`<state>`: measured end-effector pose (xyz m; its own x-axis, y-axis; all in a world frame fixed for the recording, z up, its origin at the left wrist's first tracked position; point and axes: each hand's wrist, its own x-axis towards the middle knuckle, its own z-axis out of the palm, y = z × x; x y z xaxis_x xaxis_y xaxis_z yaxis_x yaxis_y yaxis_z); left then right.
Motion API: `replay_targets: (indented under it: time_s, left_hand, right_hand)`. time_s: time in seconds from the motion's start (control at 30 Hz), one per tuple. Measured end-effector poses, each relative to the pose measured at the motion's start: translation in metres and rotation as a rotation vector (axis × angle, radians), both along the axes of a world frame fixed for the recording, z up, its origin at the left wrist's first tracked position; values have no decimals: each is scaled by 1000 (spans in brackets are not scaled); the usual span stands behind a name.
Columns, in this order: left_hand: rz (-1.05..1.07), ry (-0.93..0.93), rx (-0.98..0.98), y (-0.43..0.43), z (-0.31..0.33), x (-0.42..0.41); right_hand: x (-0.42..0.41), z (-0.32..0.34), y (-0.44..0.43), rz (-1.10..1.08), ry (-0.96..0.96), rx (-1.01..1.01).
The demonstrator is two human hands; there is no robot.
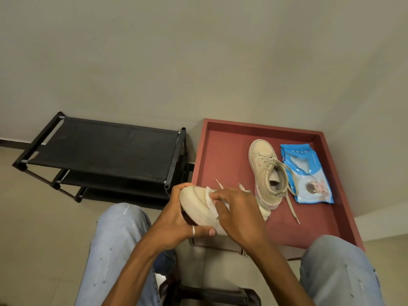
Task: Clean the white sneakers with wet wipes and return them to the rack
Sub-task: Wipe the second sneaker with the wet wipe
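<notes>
One sneaker (194, 204) is up in the lower middle of the frame, over the person's knees. The left hand (174, 219) grips its toe end, with fingers curled over the top and the thumb under the sole. The right hand (236, 210) pinches a wet wipe (209, 202) and presses it on the side of this sneaker. I think the cleaning of this shoe is going on now.

The second sneaker (265, 171) stands on the red desk (220, 155), right of the middle, just beside the blue pack of wipes (309, 173). I cannot tell if it has been wiped.

The black rack (103, 151) is at the left. Neither sneaker is on it, so putting both back is left to do.
</notes>
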<state>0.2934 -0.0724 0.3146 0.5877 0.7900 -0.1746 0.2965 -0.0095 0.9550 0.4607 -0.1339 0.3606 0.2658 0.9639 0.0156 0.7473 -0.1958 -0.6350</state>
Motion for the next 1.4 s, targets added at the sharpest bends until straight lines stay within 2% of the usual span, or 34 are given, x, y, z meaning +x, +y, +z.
replay_targets:
  time_s: [0.07,0.2,0.3,0.4,0.47,0.6,0.7,0.83,0.93,1.03,1.13,1.17,1.23,1.3,1.33,1.37,1.4]
  left_hand:
    - [0,3,-4,0,1,1]
    - [-4,7,9,-3,3,-1]
    - [-24,-15,23,-3,2,-6]
    - [-34,-11,34,-3,1,-6]
    - [-34,-8,49,-4,1,-4]
    - [-47,-4,62,-4,0,-5]
    - [-19,0,26,-7,-3,-4]
    - [21,59,46,-10,-4,-1]
    - [-30,-46,12,-8,-5,-8]
    - [-36,-49,-5,-5,-7,-10]
    - [-54,-40,17,-7,-2,-5]
    - [-61,-44,15,-8,1,-3]
    - [-67,-27,-28,-8,5,-7]
    - [-68,136,10,-9,8,0]
    - [-26,194,182,-8,8,-10]
    - [-153,431,90,-9,22,-2]
    - [-201,738,142,-19,39,20]
  right_hand:
    - [-6,-1,12,-52,-108,-11]
    - [-29,8,22,-78,13,72]
    - [-31,15,4,-10,75,66]
    - [-18,10,-17,4,19,25]
    - [-16,7,-18,-60,-28,6]
    - [-36,17,6,-159,17,69]
    - [-57,24,17,-117,-16,161]
    - [-72,14,11,38,-210,160]
    - [-66,5,-7,90,-223,169]
    - [-54,11,-25,-15,-136,210]
    - [-46,32,-11,-34,22,123]
    - [-45,37,1,6,28,73]
    - [-44,46,27,77,-82,-3]
    - [-48,49,39,177,-205,-51]
    - [-54,47,41,220,-258,-71]
    - [-66,38,42,214,-302,-106]
    - [-77,27,41,77,-407,-158]
